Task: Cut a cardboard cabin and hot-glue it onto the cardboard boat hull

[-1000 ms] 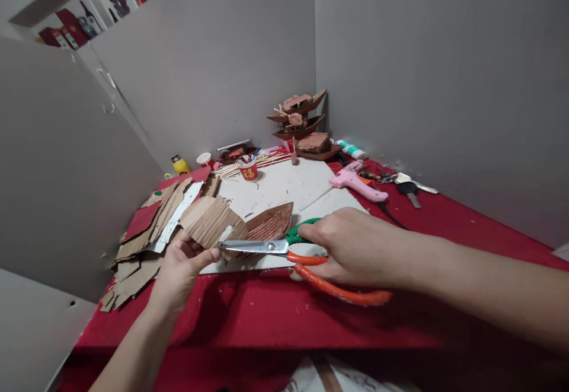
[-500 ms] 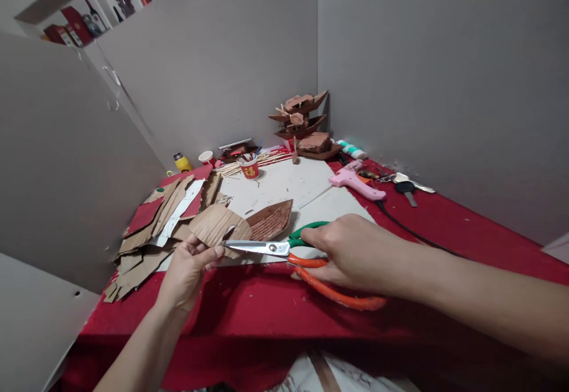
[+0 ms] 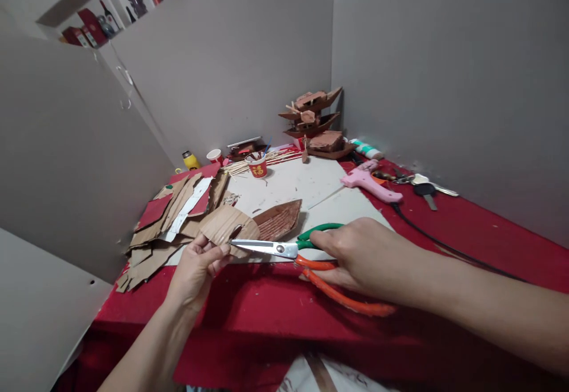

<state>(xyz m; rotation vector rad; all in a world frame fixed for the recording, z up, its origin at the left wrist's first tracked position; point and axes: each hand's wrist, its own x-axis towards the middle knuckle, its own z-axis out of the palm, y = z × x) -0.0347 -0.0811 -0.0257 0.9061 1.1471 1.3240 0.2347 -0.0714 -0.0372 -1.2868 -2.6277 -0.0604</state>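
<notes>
My left hand (image 3: 198,267) pinches the near edge of a piece of corrugated cardboard (image 3: 222,223) that has a dark slit in it. Held in my right hand (image 3: 351,252) are scissors (image 3: 267,248) with one green and one orange handle. Their blades lie nearly together across the cardboard at the slit, with the tips close to my left fingertips. Behind the blades a brown boat hull (image 3: 280,219) of ridged cardboard rests on the white board (image 3: 293,181).
Cardboard scraps (image 3: 173,208) are piled at the left. A red paper cup (image 3: 257,168) and thin sticks (image 3: 284,156) stand and lie at the back, near stacked model boats (image 3: 313,113). On the right are a pink glue gun (image 3: 371,183), its black cord (image 3: 435,241) and keys (image 3: 427,189).
The whole view has shifted slightly, so things appear further right. Both hands keep their grips, and the scissors stay at the slit in the cardboard.
</notes>
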